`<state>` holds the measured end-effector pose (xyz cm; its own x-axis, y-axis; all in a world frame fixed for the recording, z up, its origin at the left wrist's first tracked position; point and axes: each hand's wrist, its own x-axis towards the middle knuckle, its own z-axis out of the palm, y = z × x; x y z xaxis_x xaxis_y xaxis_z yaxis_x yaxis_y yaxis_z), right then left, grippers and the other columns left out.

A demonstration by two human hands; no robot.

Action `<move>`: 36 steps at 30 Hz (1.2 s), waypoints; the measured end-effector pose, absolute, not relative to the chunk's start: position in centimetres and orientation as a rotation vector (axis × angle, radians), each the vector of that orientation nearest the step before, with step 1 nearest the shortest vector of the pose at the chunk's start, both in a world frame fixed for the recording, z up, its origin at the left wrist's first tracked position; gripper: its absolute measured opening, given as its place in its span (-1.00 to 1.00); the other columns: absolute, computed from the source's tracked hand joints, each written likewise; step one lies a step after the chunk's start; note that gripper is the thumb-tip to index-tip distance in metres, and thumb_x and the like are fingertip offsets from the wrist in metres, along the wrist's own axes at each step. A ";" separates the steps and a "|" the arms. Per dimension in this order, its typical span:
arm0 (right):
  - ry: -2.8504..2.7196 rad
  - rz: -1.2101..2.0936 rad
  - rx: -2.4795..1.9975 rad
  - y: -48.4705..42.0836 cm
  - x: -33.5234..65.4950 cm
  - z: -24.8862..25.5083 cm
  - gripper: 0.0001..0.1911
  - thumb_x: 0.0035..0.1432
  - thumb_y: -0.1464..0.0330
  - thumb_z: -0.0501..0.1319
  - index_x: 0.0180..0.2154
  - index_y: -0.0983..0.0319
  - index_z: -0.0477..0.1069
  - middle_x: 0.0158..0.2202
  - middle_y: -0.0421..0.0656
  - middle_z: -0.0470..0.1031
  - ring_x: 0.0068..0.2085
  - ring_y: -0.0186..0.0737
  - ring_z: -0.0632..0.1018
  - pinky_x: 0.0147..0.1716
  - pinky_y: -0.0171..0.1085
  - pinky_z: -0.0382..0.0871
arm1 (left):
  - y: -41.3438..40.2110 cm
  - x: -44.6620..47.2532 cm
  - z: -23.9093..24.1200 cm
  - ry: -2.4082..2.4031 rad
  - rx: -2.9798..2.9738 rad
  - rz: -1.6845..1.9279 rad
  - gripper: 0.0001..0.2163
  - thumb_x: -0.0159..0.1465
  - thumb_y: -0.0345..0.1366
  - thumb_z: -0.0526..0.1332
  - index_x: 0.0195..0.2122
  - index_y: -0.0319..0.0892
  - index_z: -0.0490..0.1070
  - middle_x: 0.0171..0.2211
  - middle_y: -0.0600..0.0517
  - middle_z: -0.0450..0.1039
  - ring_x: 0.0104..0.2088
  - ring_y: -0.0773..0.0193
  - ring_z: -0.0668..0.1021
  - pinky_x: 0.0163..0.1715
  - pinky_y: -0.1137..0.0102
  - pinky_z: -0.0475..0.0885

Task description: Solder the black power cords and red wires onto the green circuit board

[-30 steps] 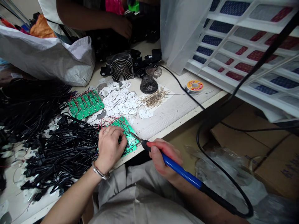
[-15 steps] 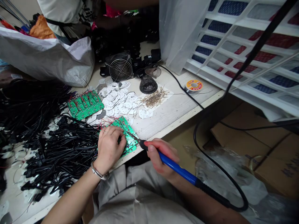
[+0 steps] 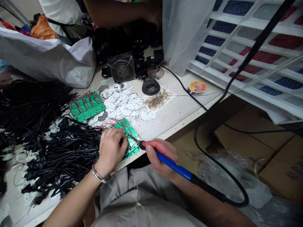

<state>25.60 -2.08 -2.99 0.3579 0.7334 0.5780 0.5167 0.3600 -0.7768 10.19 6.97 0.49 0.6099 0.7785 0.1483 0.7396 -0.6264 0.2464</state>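
Note:
In my right hand (image 3: 161,156) is a blue-handled soldering iron (image 3: 174,166), its tip slanting left over a green circuit board (image 3: 131,150). The board lies at the table's front edge, with thin red wires (image 3: 111,123) along its far side. My left hand (image 3: 112,143) rests on the board's left part, fingers curled and pressed together; what they pinch, if anything, is hidden under the hand. A second green circuit board (image 3: 86,106) with red wires lies farther back to the left. A bundle of black cables (image 3: 68,154) lies beside my left hand.
White cut plates (image 3: 121,102) are heaped mid-table. Behind stand a fan with a wire grille (image 3: 123,70), a black dish (image 3: 151,86) and a coiled iron stand (image 3: 157,73). A solder spool (image 3: 197,87) sits right, below white crates (image 3: 239,47). Another person's arm (image 3: 118,14) reaches across the back.
My right hand and the soldering iron have shifted slightly left and up over the board. The left hand stays in place. The other person's arm has come lower into view at the back.

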 end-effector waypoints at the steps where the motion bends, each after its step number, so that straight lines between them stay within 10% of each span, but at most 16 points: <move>1: -1.295 0.212 -1.290 -2.1 25.6 -3.0 -0.89 0.21 0.44 0.13 -0.35 0.16 0.39 -0.49 -0.26 0.56 -0.48 -0.36 0.55 -0.41 -0.36 0.46 | 7.0 10.2 0.6 1.274 2.667 0.352 -0.89 0.21 -0.40 0.15 -0.45 -0.16 0.42 -0.26 0.02 0.54 -0.20 0.16 0.51 -0.17 0.22 0.30; 36: -1.081 0.346 -1.157 0.1 26.6 -6.5 -0.84 0.25 0.44 0.12 -0.17 0.18 0.43 -0.49 -0.25 0.39 -0.50 -0.37 0.45 -0.46 -0.30 0.40 | 7.4 10.1 0.1 1.252 2.619 0.369 -0.88 0.18 -0.42 0.15 -0.49 -0.16 0.39 -0.31 0.00 0.51 -0.24 0.17 0.50 -0.19 0.25 0.40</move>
